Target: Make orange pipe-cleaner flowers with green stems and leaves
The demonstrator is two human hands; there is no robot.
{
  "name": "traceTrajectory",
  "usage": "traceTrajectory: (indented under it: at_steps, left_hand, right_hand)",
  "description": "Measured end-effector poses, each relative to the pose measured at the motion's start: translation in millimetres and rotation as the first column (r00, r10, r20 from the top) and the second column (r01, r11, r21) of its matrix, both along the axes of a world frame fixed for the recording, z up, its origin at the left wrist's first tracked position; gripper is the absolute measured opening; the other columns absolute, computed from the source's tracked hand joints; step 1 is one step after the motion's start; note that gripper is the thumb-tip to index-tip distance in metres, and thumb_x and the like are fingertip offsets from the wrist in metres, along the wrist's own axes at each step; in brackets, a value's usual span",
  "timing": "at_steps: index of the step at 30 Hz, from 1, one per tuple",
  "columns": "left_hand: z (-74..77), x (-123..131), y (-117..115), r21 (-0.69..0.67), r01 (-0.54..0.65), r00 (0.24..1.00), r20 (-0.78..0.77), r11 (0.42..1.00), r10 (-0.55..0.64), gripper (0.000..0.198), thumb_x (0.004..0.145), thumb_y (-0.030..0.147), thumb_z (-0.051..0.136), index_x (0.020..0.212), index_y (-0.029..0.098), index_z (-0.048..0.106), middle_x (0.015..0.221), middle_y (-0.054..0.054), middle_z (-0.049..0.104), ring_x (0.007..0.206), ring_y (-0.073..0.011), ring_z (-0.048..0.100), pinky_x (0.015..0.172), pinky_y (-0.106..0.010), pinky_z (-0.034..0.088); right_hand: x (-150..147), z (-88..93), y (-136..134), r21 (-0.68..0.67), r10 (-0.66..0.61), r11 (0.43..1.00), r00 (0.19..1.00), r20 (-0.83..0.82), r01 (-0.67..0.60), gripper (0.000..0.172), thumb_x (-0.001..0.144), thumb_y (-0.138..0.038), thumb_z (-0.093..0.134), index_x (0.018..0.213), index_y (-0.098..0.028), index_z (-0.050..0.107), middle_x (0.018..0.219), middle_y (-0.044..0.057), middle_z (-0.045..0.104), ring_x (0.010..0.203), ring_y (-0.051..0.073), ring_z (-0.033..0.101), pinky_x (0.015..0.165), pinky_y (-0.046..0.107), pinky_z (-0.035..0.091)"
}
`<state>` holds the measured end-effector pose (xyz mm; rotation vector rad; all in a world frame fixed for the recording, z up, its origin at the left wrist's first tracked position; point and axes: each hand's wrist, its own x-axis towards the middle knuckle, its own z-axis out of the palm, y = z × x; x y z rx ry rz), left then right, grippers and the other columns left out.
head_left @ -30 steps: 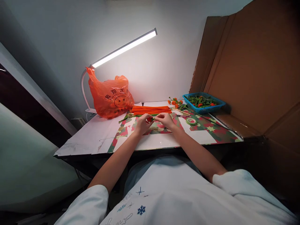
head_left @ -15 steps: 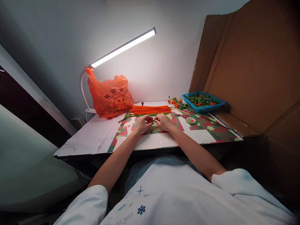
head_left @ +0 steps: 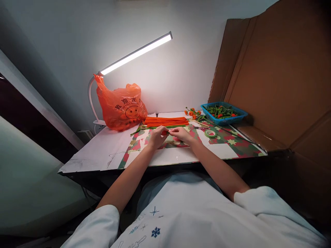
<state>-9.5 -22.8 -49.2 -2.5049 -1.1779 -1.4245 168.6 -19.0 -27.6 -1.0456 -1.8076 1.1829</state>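
Over the middle of the table, my left hand (head_left: 157,137) is closed around a small green-and-orange piece (head_left: 167,133), mostly hidden by the fingers. It looks like a pipe-cleaner flower. The fingertips of my right hand (head_left: 181,134) pinch the same piece from the right side, close to the left fingers. Just beyond both hands lies a bundle of orange pipe cleaners (head_left: 165,121), with green pipe cleaners (head_left: 152,127) along its near side. A roll of green tape (head_left: 210,133) rests to the right of my right hand.
Several orange flowers on green stems (head_left: 193,113) lie at the back, beside a blue basket (head_left: 224,121) of green pieces and orange flowers. An orange plastic bag (head_left: 121,106) stands at the left under a lit lamp (head_left: 137,53). Cardboard (head_left: 271,75) walls the right side.
My right hand has shifted slightly and its fingers are now stretched flatter toward the small piece. My left hand stays almost where it was.
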Motion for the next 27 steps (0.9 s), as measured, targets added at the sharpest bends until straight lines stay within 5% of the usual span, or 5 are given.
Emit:
traceTrajectory:
  at_steps: [4, 9, 20, 24, 27]
  left_hand:
    - [-4.1, -0.1, 1.2, -0.181, -0.052, 0.992, 0.102, 0.982, 0.071, 0.012, 0.071, 0.017, 0.066, 0.083, 0.019, 0.064, 0.071, 0.000, 0.065, 0.064, -0.0135, 0.060, 0.061, -0.025, 0.051]
    - [-1.0, 0.1, -2.0, -0.255, -0.032, 0.983, 0.167, 0.966, 0.076, 0.015, 0.070, 0.025, 0.068, 0.084, 0.018, 0.066, 0.074, -0.002, 0.068, 0.067, -0.0153, 0.063, 0.061, -0.026, 0.052]
    - [-1.2, -0.2, -2.0, -0.240, -0.017, 0.981, 0.183, 0.971, 0.062, 0.011, 0.070, 0.023, 0.067, 0.080, 0.019, 0.064, 0.071, -0.001, 0.066, 0.063, -0.0138, 0.061, 0.058, -0.025, 0.052]
    - [-1.6, 0.5, -1.3, -0.182, -0.027, 0.985, 0.160, 0.983, 0.056, 0.009, 0.071, 0.019, 0.065, 0.079, 0.020, 0.062, 0.071, 0.000, 0.064, 0.063, -0.0130, 0.059, 0.056, -0.024, 0.052]
    - [-0.8, 0.2, -1.1, -0.104, -0.020, 0.993, 0.115, 0.994, 0.033, 0.008, 0.073, 0.015, 0.061, 0.079, 0.020, 0.060, 0.072, 0.001, 0.061, 0.063, -0.0122, 0.057, 0.057, -0.023, 0.051]
  right_hand:
    - [-3.9, -7.1, 4.0, 0.621, -0.194, 0.784, 0.945, 0.263, -0.012, 0.011, 0.072, -0.013, 0.068, 0.082, -0.017, 0.066, 0.086, 0.005, 0.065, 0.084, 0.018, 0.056, 0.076, 0.030, 0.041]
    - [-5.1, -7.4, 4.2, 0.725, -0.300, 0.683, 0.871, 0.390, -0.089, 0.007, 0.083, -0.020, 0.065, 0.086, -0.018, 0.071, 0.088, 0.008, 0.068, 0.089, 0.021, 0.057, 0.078, 0.033, 0.037]
    - [-11.5, -8.6, -0.3, 0.693, -0.367, 0.721, 0.850, 0.379, 0.002, 0.015, 0.085, -0.020, 0.057, 0.082, -0.018, 0.071, 0.086, 0.008, 0.068, 0.090, 0.022, 0.054, 0.079, 0.034, 0.035]
    - [-15.4, -5.8, 1.2, 0.574, -0.313, 0.814, 0.901, 0.300, 0.091, 0.014, 0.082, -0.016, 0.055, 0.073, -0.017, 0.065, 0.079, 0.006, 0.065, 0.086, 0.020, 0.054, 0.074, 0.030, 0.036]
    - [-14.6, -3.2, 2.8, 0.281, -0.163, 0.953, 0.972, 0.170, 0.111, 0.016, 0.080, -0.017, 0.055, 0.064, -0.017, 0.058, 0.062, 0.000, 0.053, 0.063, 0.013, 0.048, 0.061, 0.026, 0.034]
